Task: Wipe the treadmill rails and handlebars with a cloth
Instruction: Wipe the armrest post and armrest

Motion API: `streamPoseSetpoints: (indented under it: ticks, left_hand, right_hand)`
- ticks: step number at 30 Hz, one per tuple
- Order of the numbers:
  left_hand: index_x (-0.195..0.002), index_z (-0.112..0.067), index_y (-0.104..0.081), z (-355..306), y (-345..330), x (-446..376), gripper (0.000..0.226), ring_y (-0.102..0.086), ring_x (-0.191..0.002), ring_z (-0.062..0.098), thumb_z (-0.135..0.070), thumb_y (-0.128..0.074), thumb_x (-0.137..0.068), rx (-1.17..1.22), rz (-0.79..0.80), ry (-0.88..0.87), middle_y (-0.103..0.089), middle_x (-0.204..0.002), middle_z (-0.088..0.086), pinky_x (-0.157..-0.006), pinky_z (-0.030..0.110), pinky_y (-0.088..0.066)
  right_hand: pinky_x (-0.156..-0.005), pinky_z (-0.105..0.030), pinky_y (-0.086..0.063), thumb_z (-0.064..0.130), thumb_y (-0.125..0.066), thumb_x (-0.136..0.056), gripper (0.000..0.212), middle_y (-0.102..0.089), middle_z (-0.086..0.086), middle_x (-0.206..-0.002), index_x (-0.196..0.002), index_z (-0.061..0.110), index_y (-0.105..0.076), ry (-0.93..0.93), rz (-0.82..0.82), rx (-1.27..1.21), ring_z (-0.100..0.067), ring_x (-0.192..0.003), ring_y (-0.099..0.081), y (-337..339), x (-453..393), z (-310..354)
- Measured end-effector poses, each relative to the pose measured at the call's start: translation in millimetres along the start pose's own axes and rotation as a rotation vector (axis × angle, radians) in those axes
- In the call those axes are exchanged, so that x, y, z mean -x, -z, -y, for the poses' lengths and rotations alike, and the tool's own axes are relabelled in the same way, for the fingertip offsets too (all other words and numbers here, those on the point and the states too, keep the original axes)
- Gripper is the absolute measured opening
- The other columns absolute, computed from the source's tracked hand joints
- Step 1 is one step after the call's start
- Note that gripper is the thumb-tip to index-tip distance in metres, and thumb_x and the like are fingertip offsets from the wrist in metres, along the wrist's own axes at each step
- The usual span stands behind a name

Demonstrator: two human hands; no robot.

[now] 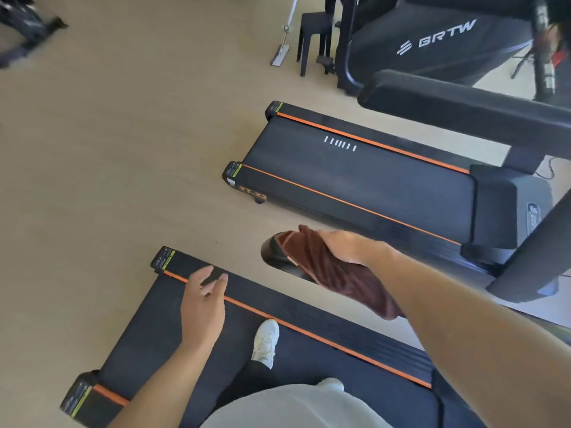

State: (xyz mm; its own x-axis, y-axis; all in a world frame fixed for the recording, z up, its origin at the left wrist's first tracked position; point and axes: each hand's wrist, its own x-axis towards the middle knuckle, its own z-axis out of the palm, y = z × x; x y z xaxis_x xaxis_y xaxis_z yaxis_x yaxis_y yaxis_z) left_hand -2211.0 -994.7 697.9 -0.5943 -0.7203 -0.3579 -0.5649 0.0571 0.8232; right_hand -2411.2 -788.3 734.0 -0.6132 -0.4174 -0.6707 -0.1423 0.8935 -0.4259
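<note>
On a gym's pale wood floor point(108, 149), the right hand point(346, 245) presses a brown cloth point(333, 273) over a treadmill handlebar point(272, 251), cloth bunched beneath curled fingers; the left hand point(202, 307) hovers loose-fingered, holding nothing, over the treadmill's orange-striped side rail point(302, 332).

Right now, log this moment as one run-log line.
right hand presses cloth on handlebar | left hand open above belt | shoe on belt

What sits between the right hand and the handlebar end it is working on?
In the head view, a brown ribbed cloth lies between the right hand and the black handlebar, draped over its end.
</note>
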Motion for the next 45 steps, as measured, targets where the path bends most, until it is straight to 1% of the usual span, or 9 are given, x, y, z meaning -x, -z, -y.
streamPoseSetpoints:
  ticks: [2,5,8,12,15,20,26,37,45]
  left_hand:
    - [-0.135,-0.021,-0.055,-1,9,-9,0.039,-0.056,-0.111,0.005,-0.030,-0.063,-0.098,-0.005,-0.020,-0.009,-0.058,-0.135,-0.009,-0.072,0.010,-0.038]
    - [-0.134,-0.021,-0.055,-8,10,-25,0.038,-0.058,-0.114,0.007,-0.026,-0.064,-0.098,-0.009,-0.002,-0.042,-0.058,-0.133,-0.011,-0.072,0.011,-0.039]
    - [-0.133,-0.020,-0.055,-26,-5,-36,0.038,-0.058,-0.116,0.009,-0.021,-0.064,-0.097,-0.018,0.056,-0.111,-0.060,-0.131,-0.006,-0.081,0.013,-0.043]
    - [-0.131,-0.023,-0.056,-59,-41,-46,0.039,-0.058,-0.122,0.014,-0.023,-0.069,-0.094,-0.092,0.176,-0.347,-0.061,-0.132,-0.005,-0.106,0.035,-0.046]
    - [-0.126,-0.024,-0.060,-87,-80,-42,0.035,-0.059,-0.121,0.012,-0.023,-0.071,-0.092,-0.151,0.376,-0.491,-0.064,-0.129,-0.007,-0.109,0.035,-0.044]
    - [-0.113,-0.029,-0.065,-114,-147,-8,0.023,-0.061,-0.115,0.008,-0.035,-0.070,-0.092,-0.413,0.825,-0.637,-0.067,-0.117,-0.015,-0.101,0.028,-0.043]
    - [-0.123,-0.030,-0.061,-125,-205,48,0.030,-0.056,-0.119,0.007,-0.044,-0.061,-0.096,-0.579,1.043,-0.827,-0.062,-0.122,-0.017,-0.091,0.023,-0.039]
    - [-0.137,-0.028,-0.054,-125,-267,117,0.051,-0.056,-0.123,0.022,-0.059,-0.039,-0.100,-0.843,0.947,-1.011,-0.059,-0.138,-0.006,-0.100,0.037,-0.044]
    - [-0.134,-0.025,-0.057,-128,-324,171,0.051,-0.056,-0.125,0.020,-0.058,-0.037,-0.100,-0.887,0.890,-1.087,-0.061,-0.136,-0.005,-0.101,0.038,-0.042]
  right_hand:
    - [-0.105,-0.045,-0.043,0.052,-0.023,-0.110,0.048,-0.060,-0.006,-0.144,-0.143,0.032,-0.052,0.098,-0.140,0.181,-0.033,-0.129,-0.056,-15,-13,33]
    - [-0.087,-0.043,-0.047,0.064,-0.039,-0.100,0.049,-0.061,0.000,-0.129,-0.133,0.031,-0.054,0.221,-0.331,0.319,-0.030,-0.110,-0.062,-46,-14,62]
    - [-0.094,-0.046,-0.048,0.054,-0.053,-0.099,0.052,-0.051,-0.005,-0.140,-0.143,0.029,-0.044,0.398,-0.445,0.580,-0.031,-0.118,-0.055,-69,-14,49]
    - [-0.109,-0.052,-0.040,0.043,-0.068,-0.095,0.080,-0.034,-0.016,-0.160,-0.159,0.031,-0.022,0.442,-0.524,0.751,-0.039,-0.139,-0.039,-87,0,6]
    - [-0.110,-0.051,-0.040,0.056,-0.057,-0.098,0.077,-0.040,-0.012,-0.158,-0.162,0.035,-0.020,0.330,-0.660,0.705,-0.037,-0.139,-0.043,-96,18,-29]
    - [-0.097,-0.046,-0.044,0.072,-0.047,-0.095,0.068,-0.063,-0.003,-0.128,-0.147,0.029,-0.049,0.005,-0.769,0.456,-0.031,-0.111,-0.061,-79,63,-98]
    - [-0.110,-0.039,-0.036,0.070,-0.034,-0.101,0.057,-0.066,0.007,-0.110,-0.126,0.029,-0.066,-0.372,-0.960,0.258,-0.022,-0.111,-0.059,-70,122,-183]
    - [-0.126,-0.040,-0.008,0.064,-0.019,-0.103,0.060,-0.056,0.007,-0.143,-0.129,0.035,-0.064,-0.809,-0.928,-0.037,-0.020,-0.146,-0.029,-36,188,-314]
    - [-0.129,-0.046,0.003,0.065,-0.017,-0.102,0.067,-0.019,0.001,-0.172,-0.154,0.032,-0.044,-0.949,-0.840,-0.182,-0.022,-0.160,0.001,-12,248,-405]
